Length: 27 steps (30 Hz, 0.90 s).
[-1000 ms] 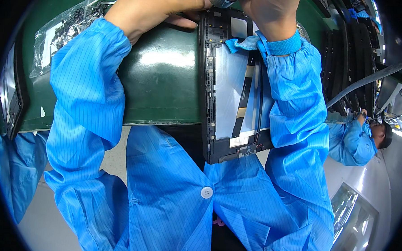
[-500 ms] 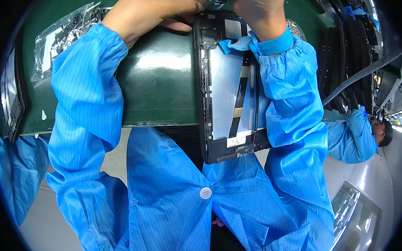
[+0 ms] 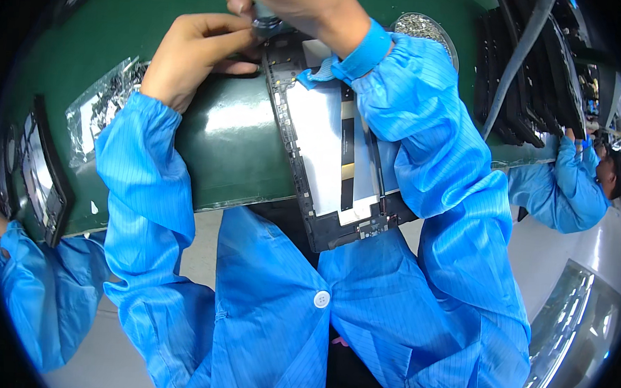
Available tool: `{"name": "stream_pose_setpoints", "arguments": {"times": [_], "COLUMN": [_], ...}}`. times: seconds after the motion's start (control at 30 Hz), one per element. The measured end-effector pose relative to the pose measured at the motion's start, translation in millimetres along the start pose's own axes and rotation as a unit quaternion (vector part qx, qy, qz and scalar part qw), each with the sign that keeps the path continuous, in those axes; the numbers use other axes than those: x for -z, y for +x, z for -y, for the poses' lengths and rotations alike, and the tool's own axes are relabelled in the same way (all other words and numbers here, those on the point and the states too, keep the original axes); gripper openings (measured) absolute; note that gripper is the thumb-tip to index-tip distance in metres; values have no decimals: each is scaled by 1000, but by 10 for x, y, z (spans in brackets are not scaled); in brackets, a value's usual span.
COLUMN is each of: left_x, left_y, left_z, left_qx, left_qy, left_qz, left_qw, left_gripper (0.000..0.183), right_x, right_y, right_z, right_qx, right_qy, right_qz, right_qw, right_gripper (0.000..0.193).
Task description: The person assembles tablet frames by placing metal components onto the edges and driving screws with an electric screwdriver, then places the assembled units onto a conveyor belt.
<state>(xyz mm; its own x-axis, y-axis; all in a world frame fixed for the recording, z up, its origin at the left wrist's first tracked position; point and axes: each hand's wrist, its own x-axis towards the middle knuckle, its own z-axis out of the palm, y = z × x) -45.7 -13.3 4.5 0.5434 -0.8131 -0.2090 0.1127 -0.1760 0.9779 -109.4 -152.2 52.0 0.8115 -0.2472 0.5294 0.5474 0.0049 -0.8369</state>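
An opened tablet-like device (image 3: 316,152) with a black frame and silver inner panel lies over the green table's near edge, its lower end jutting out over my lap. Around the grey body of a screwdriver-like tool (image 3: 266,22), my right hand (image 3: 308,10) is closed; the tool points down at the device's upper left corner. Beside that corner is my left hand (image 3: 195,54), its fingers bent together close to the tool's tip. What those fingertips grip, if anything, is hidden. A blue wrist strap (image 3: 365,54) circles my right wrist, its loose end over the device.
A clear bag of small parts (image 3: 95,119) lies on the left. Beyond my right sleeve sits a round dish of tiny metal pieces (image 3: 422,24). Stacked black panels (image 3: 523,78) stand at right, a grey hose (image 3: 517,61) crossing them. Other people in blue (image 3: 560,194) sit nearby.
My view has turned a little. Both hands and the tool have moved left, and the device's upper end has swung left with them. The tool stays at the device's upper left corner.
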Motion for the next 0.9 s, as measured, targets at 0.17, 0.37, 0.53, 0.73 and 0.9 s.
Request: {"name": "stream_pose_setpoints", "arguments": {"times": [0.17,0.37,0.53,0.73,0.9], "left_x": [14,3,31,63,59], "left_y": [15,46,22,22,7], "left_z": [15,-15,-5,26,42], "left_qx": [18,27,27,35,27], "left_qy": [10,22,27,47,60], "left_qz": [-2,6,-11,-16,-28], "left_qw": [1000,999,999,998,997], "left_gripper": [24,24,24,24,21], "right_x": [-40,43,49,21,92], "right_y": [14,54,43,15,20], "right_z": [-25,-150,-168,-130,-137], "right_qx": [8,68,40,41,-9], "right_qy": [23,26,-91,-122,-166], "right_qz": [-36,-17,-9,-76,-38], "right_qw": [999,997,995,989,985], "right_gripper": [14,12,17,28,33]}}
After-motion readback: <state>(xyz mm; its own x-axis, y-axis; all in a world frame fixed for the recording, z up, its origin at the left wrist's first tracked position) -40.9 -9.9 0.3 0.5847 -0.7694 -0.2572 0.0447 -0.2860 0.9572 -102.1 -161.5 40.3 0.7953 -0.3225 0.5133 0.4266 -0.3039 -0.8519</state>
